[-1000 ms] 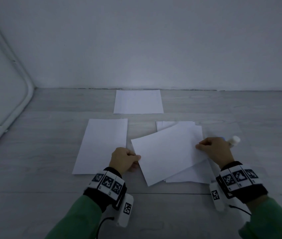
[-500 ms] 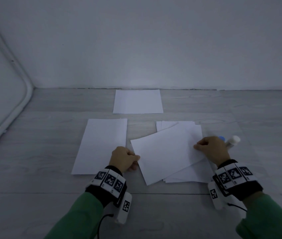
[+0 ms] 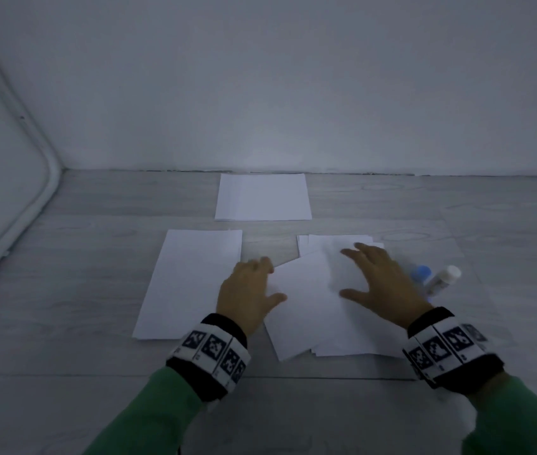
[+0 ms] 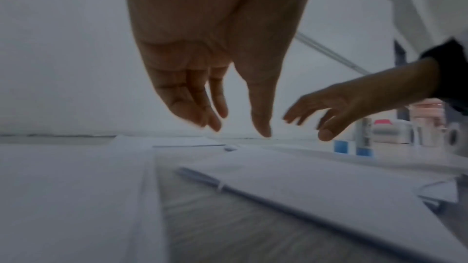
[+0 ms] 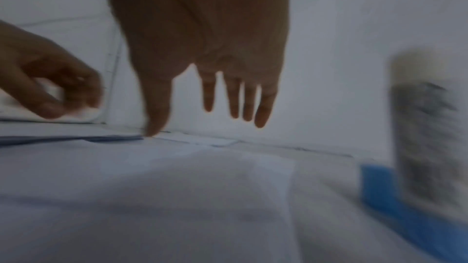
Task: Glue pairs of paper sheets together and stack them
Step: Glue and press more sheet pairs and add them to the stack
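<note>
Flanking the skewed sheet [image 3: 306,307], a glue stick [image 3: 442,279] and side stack [image 3: 191,284]; both hands' fingers [image 3: 352,252] apart.

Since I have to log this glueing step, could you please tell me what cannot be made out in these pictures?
- Glue stick label: too small in the head view, blurred in the right wrist view.
- Sheet count in the right pile: the skewed top sheet covers it.
- Whether the right hand touches that sheet: wrist views blurred.

My left hand [image 3: 248,292] hangs palm down with fingers loosely extended and thumb out to the side. My right hand [image 3: 379,284] is spread flat, fingers straight and apart, holding nothing.
</note>
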`<state>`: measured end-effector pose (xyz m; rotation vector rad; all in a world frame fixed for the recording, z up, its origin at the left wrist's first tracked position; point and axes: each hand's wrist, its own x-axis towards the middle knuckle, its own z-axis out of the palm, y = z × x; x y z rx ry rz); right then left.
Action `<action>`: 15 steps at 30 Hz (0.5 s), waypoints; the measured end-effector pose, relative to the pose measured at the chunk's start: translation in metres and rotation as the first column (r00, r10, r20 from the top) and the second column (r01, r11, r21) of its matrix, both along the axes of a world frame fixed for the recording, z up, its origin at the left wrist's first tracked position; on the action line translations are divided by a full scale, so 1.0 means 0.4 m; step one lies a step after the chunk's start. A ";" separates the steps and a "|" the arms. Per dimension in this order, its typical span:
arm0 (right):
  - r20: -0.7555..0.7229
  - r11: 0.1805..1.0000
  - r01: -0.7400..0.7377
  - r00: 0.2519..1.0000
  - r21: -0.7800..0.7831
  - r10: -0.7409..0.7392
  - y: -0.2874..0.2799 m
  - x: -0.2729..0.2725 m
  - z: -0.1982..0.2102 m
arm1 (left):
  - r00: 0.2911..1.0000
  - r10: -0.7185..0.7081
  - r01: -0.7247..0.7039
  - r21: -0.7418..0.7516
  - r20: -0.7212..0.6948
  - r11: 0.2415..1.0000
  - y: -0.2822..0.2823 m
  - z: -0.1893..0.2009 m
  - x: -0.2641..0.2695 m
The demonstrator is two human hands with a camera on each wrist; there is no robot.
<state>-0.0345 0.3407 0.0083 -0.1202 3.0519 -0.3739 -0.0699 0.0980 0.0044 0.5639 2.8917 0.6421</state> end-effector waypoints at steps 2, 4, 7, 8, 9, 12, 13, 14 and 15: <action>0.146 0.982 -0.185 0.973 0.038 0.178 -0.028 -0.019 0.009 | 0.967 -0.252 0.253 -0.133 0.023 0.958 0.041 -0.008 -0.004; 0.306 0.952 -0.299 0.914 0.068 0.265 -0.054 -0.041 0.001 | 0.914 -0.370 0.403 -0.261 0.166 0.877 0.071 -0.022 -0.009; 0.486 0.934 -0.345 0.835 0.091 0.260 -0.058 -0.063 -0.025 | 0.878 -0.348 0.448 -0.310 0.328 0.839 0.073 -0.058 -0.011; 0.512 0.935 -0.341 0.823 0.097 0.247 -0.048 -0.067 -0.034 | 0.873 -0.341 0.451 -0.311 0.348 0.836 0.068 -0.065 -0.011; 0.524 0.937 -0.335 0.818 0.103 0.235 -0.037 -0.069 -0.042 | 0.872 -0.337 0.450 -0.309 0.354 0.838 0.062 -0.071 -0.012; 0.524 0.939 -0.323 0.824 0.121 0.216 -0.010 -0.070 -0.063 | 0.861 -0.338 0.458 -0.290 0.380 0.840 0.046 -0.075 -0.016; 0.520 0.941 -0.315 0.829 0.125 0.208 -0.002 -0.070 -0.070 | 0.857 -0.335 0.460 -0.287 0.391 0.840 0.040 -0.075 -0.016; 0.515 0.946 -0.297 0.835 0.127 0.193 0.005 -0.070 -0.076 | 0.854 -0.329 0.459 -0.287 0.403 0.841 0.034 -0.075 -0.016; 0.510 0.955 -0.267 0.844 0.125 0.169 0.013 -0.069 -0.081 | 0.852 -0.319 0.455 -0.289 0.414 0.842 0.029 -0.073 -0.015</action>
